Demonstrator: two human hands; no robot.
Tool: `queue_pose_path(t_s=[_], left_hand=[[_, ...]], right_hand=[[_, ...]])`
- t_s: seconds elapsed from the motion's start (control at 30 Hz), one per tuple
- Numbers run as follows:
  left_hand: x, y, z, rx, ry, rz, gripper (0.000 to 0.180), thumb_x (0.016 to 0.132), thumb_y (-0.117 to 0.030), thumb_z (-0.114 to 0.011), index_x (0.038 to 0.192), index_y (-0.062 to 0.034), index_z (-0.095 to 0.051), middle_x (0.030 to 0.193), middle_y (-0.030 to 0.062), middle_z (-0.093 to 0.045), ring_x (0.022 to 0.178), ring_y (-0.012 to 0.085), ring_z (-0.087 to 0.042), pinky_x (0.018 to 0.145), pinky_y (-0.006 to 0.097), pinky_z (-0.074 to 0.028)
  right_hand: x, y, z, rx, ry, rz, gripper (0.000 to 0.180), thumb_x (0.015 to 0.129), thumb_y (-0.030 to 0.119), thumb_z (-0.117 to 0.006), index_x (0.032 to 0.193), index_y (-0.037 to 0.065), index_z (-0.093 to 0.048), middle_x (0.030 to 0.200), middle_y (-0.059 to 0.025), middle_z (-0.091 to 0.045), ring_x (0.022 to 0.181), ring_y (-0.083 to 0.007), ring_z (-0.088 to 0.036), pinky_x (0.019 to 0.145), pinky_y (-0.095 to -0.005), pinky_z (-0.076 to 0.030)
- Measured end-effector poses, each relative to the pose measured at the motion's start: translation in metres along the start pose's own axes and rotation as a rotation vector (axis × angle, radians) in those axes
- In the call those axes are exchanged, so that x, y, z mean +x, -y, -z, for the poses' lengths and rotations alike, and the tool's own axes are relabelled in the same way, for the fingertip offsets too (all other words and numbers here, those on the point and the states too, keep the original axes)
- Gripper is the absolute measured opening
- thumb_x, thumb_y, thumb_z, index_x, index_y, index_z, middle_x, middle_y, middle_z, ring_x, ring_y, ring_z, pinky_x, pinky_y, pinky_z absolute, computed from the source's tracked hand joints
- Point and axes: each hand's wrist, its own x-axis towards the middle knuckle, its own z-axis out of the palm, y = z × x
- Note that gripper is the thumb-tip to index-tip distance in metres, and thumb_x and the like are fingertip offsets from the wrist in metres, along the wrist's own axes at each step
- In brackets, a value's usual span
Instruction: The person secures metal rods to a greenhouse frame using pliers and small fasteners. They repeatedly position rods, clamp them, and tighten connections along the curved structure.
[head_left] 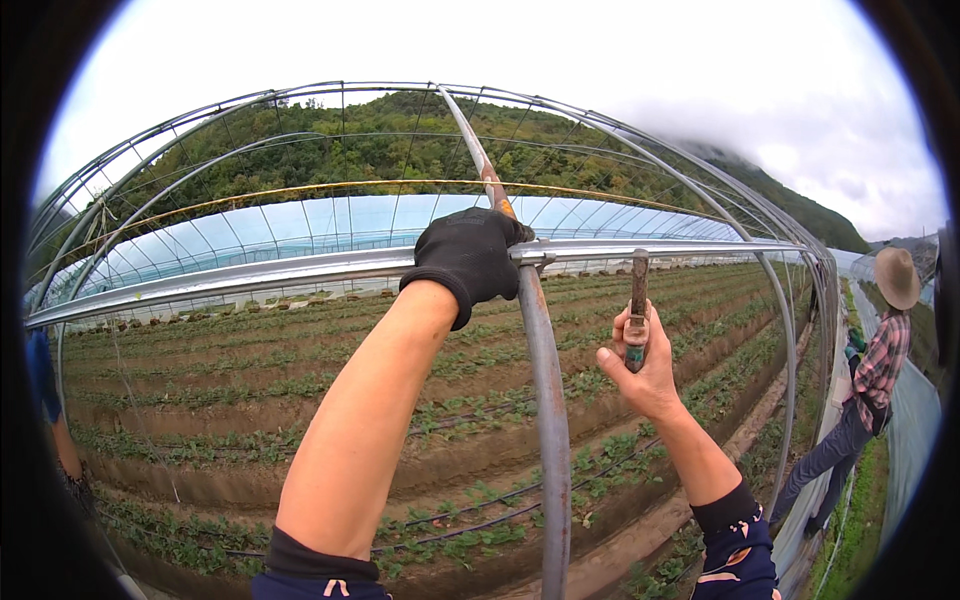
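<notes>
My left hand (465,258), in a black glove, is closed round the upright pole where it meets a horizontal metal rail (250,277). Above the glove the pole (468,135) is rusty and leans left; its grey lower part (550,430) runs down between my forearms. A small metal clamp (533,257) sits at the joint, just right of the glove. My bare right hand (648,365) holds a worn hand tool (638,300) upright below the rail. The tool has a narrow, rusty metal head and a green grip; seen edge-on, its exact kind is unclear.
Curved greenhouse hoops (770,300) arch over planted rows (300,385) with black hoses. Beyond stands blue-white plastic sheeting (330,222). At right is a person in a checked shirt (882,355) and hat; another person's arm (65,445) shows at the left edge.
</notes>
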Motion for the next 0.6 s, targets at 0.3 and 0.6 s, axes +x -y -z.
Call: queue_pose_path(t_s=[0.3, 0.6], left_hand=[[-0.001, -0.007, 0.001, 0.008, 0.021, 0.032, 0.048, 0.064, -0.035, -0.08, 0.11, -0.0266, -0.07, 0.101, 0.0056, -0.07, 0.098, 0.0247, -0.064, 0.085, 0.037, -0.05], [-0.003, -0.009, 0.017, 0.009, 0.102, 0.043, 0.038, 0.06, -0.024, -0.077, 0.098, -0.0192, -0.071, 0.088, 0.0086, -0.07, 0.085, 0.0256, -0.068, 0.076, 0.039, -0.054]], right_hand=[[0.06, 0.004, -0.024, 0.129, -0.129, 0.166, 0.037, 0.078, -0.004, -0.061, 0.111, 0.004, -0.049, 0.1, -0.0032, -0.055, 0.089, -0.0124, -0.052, 0.083, -0.0275, -0.043], [0.101, 0.012, -0.043, -0.18, -0.016, 0.233, 0.04, 0.071, 0.005, -0.068, 0.108, 0.003, -0.051, 0.081, -0.0145, -0.062, 0.074, -0.0255, -0.063, 0.07, -0.0329, -0.049]])
